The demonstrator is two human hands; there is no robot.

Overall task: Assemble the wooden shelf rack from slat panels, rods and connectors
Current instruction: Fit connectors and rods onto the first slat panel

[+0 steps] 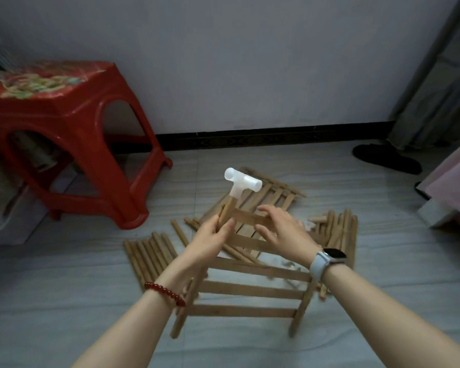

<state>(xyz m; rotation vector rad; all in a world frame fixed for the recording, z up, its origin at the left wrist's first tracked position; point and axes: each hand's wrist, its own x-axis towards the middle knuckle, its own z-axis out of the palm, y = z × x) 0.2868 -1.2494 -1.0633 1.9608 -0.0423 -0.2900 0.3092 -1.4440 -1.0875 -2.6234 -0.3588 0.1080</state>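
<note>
Left hand point(210, 235): forearm stretched forward, fingers curled round the wooden side rail of the slat panel point(247, 288).
Right hand point(282, 227): forearm stretched forward, fingers spread, relaxed, over the panel's top slat.

Head-worn camera looks forward and down, close over the floor point(250, 349) toward the wall point(250, 62).

- We see two bare forearms, with no sleeves showing on either.
- Our left hand point(210, 236) has a bracelet point(165, 293) of round, glossy dark-red beads around its wrist, at about 7 o'clock from the hand.
- Our right hand point(282, 227) has a smartwatch point(335, 254) at about 4 o'clock from it: a black rectangular face on a pale grey-blue strap point(318, 269).
</note>
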